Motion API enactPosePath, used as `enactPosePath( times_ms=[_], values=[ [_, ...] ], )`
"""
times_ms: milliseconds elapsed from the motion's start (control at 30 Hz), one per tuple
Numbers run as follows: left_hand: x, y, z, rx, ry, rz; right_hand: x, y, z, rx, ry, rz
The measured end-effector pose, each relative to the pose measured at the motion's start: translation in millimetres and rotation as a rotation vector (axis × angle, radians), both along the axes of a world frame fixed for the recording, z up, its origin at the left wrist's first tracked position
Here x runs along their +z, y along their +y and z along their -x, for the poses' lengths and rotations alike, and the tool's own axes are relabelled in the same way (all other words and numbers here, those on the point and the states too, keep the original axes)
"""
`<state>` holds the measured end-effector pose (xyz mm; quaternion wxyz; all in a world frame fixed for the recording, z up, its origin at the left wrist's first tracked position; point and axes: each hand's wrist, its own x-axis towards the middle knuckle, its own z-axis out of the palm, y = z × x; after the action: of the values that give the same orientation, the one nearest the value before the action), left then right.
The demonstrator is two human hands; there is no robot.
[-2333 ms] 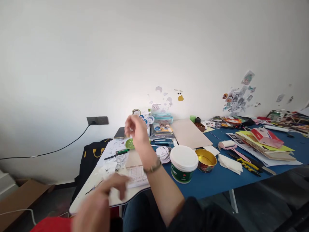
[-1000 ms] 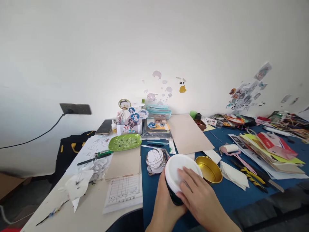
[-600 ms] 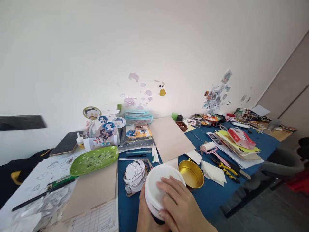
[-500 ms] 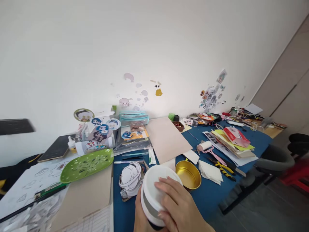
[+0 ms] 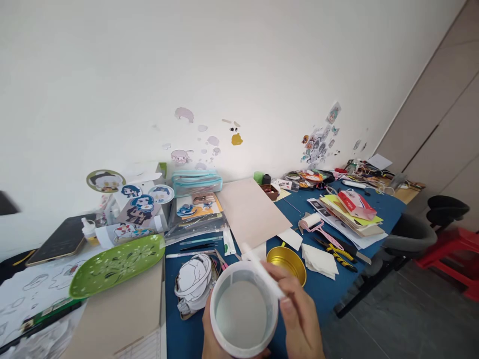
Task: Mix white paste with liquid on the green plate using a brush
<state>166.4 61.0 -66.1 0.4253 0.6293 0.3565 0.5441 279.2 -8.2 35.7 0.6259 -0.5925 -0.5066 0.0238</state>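
Note:
A round white plastic tub (image 5: 244, 311) stands uncovered at the bottom middle, with pale grey-white contents inside. My left hand (image 5: 210, 331) wraps its left side and underside, mostly hidden by it. The white lid (image 5: 264, 273) is tilted on edge at the tub's right rim, slightly blurred. My right hand (image 5: 299, 309) grips the lid between thumb and fingers. Just behind it sits a shallow gold tin (image 5: 295, 262). To the left of the tub lies a small tray of white paper cutouts (image 5: 194, 279).
A green oval plate (image 5: 118, 264) rests on cardboard at left. Folded white tissues (image 5: 320, 260), yellow-black pliers (image 5: 342, 255) and a pink-handled roller (image 5: 318, 227) lie at right. Behind are a large beige board (image 5: 254, 209) and a stack of papers (image 5: 350, 219).
My right hand has lifted the lid off the tub and tipped it up to the right, exposing the inside. The view has shifted slightly to the right.

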Motion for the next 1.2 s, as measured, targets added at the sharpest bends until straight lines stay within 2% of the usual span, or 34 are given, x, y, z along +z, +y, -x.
enactPosePath(
  times_ms=[100,233,333,433,633,867,967,1067,1200],
  values=[
    [11.6,-1,3,-0.036,0.097,-0.08,-7.9,1,-2,-0.119,0.323,-0.063],
    [29.6,-8,6,0.012,0.089,-0.018,-5.9,8,-12,-0.191,0.694,-0.195],
    [39.4,-13,11,-0.027,0.111,-0.032,1.9,11,-18,-0.192,0.941,-0.314],
    [45.8,-17,19,-0.036,0.113,-0.043,7.2,10,-21,-0.148,1.094,-0.363],
    [59.6,-25,41,0.061,0.087,-0.004,5.2,3,-17,-0.176,1.301,-0.329],
    [70.7,-28,83,0.22,0.171,-0.068,-3.5,-6,11,-0.048,1.381,-0.183],
    [72.5,-33,94,0.299,0.159,-0.086,-15.9,-10,29,-0.048,1.4,-0.114],
    [70.8,-36,102,0.373,0.136,-0.106,-36.3,-13,43,-0.045,1.466,-0.04],
    [63.5,-39,113,0.36,0.09,-0.062,-67.7,-11,43,0.047,1.479,-0.006]
  ],
)
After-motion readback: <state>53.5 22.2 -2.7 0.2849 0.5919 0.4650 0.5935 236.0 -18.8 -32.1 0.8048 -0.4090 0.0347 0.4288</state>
